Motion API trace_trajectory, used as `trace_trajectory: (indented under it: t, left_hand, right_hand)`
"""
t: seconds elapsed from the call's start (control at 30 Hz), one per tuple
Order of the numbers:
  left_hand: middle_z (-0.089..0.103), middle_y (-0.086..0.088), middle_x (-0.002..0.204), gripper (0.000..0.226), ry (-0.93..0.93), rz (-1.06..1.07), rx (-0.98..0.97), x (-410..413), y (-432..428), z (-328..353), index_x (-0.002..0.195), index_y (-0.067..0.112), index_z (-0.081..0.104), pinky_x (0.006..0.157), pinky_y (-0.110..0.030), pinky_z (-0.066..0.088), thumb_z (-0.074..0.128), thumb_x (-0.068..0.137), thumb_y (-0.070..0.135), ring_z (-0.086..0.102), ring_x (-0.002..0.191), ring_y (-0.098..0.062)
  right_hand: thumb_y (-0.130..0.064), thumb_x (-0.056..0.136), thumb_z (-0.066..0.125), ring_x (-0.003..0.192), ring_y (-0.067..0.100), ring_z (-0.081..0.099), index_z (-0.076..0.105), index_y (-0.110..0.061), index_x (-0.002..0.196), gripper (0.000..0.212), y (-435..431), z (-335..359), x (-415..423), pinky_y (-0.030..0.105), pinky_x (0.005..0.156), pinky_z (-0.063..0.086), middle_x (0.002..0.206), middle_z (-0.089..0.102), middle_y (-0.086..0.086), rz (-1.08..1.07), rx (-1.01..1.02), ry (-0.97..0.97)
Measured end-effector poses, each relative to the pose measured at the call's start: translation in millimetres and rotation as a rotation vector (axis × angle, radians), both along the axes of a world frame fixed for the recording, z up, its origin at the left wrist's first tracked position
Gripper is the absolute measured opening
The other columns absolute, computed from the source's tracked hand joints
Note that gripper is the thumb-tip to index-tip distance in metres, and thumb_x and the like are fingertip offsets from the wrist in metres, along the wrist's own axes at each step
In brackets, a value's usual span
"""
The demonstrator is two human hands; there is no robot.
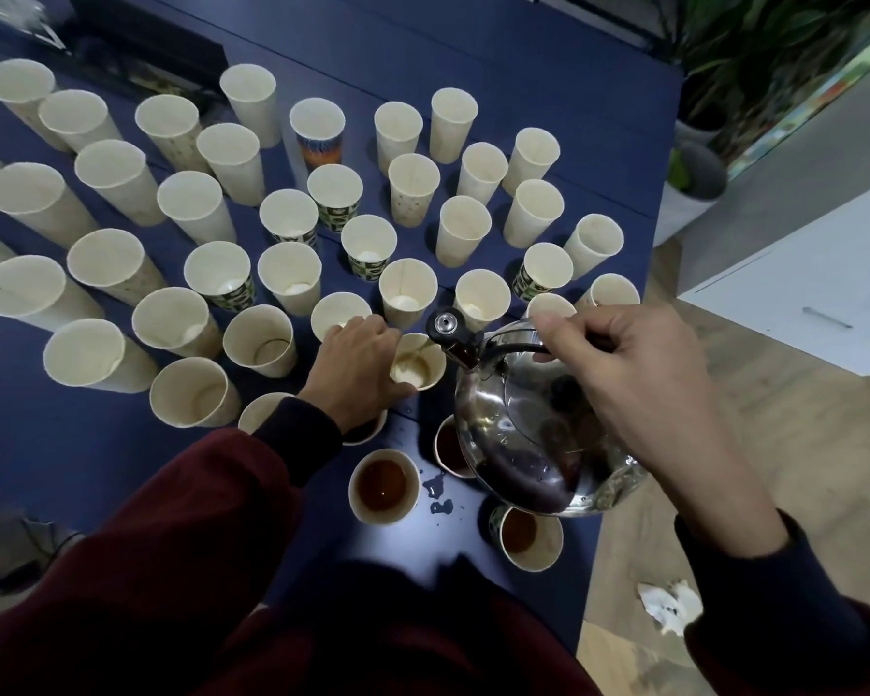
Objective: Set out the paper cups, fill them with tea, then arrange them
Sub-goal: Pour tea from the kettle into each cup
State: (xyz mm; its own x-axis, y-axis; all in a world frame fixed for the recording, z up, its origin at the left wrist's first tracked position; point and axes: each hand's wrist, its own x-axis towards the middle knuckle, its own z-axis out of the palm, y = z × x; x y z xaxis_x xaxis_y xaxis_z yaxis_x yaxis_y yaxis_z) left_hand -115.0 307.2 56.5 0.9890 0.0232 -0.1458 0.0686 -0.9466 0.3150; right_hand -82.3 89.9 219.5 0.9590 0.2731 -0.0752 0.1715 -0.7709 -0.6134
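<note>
Dozens of empty paper cups (pixel 182 319) crowd the blue tabletop (pixel 71 444) from the left edge to the upper middle, nearly rim to rim. Bare room lies lower left. At centre the left hand (pixel 357 364) curls its grip round one cup (pixel 418 366), just beside the spout of a tilted steel kettle (pixel 528 434). The right hand (pixel 624 364) wraps its grip round the kettle's handle. Tea-filled cups (pixel 383 484) and spilled drops (pixel 438 494) sit below, near the tabletop's right edge.
</note>
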Motion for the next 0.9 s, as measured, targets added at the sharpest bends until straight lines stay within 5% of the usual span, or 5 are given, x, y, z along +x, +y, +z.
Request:
trace_trajectory:
  t: [0.9]
  left_hand:
    - [0.060,-0.005,0.100,0.045,-0.050,0.014,-0.021,3.1,0.6,-5.8,0.101,0.016,0.062,0.074,-0.033,0.028,0.076,0.078,0.052,0.055,0.096,-0.026]
  right_hand:
    - [-0.040,0.095,0.063,0.052,0.012,0.040,0.059,-0.004,0.061,0.049,1.2,1.2,2.1,0.022,0.051,0.031,0.048,0.041,-0.004,-0.009,0.021,0.016]
